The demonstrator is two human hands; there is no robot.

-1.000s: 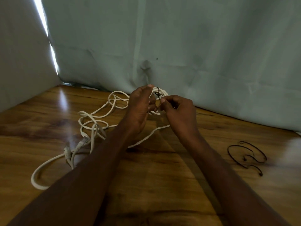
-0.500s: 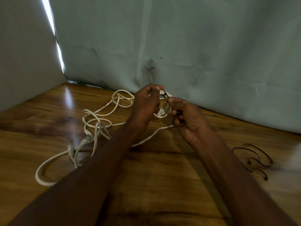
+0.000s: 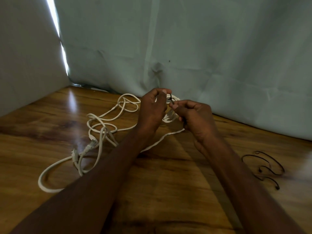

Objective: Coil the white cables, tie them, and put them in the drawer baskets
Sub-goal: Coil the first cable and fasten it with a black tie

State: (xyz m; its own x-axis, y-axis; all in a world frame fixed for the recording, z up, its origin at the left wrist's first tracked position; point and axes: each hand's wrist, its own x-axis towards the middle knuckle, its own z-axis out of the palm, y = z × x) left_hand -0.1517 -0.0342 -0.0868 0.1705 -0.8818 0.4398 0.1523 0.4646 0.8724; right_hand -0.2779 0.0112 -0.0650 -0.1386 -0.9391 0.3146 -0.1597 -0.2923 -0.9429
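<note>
A small coil of white cable (image 3: 170,115) hangs between my two hands above the wooden table (image 3: 168,183). My left hand (image 3: 152,108) grips the coil from the left, fingers curled over its top. My right hand (image 3: 194,114) pinches the end of a dark twist tie (image 3: 171,98) that wraps the coil's top. More white cable (image 3: 104,129) lies loose and tangled on the table to the left, with plugs (image 3: 89,146) showing. One strand trails from the coil down under my left forearm.
Several spare dark twist ties (image 3: 265,168) lie on the table at the right. A pale fabric backdrop (image 3: 202,56) closes off the back and left sides. No drawer or basket is in view.
My hands stay on the coil at the same spot. My right hand has turned slightly while working the tie. The camera view has shifted a little.
</note>
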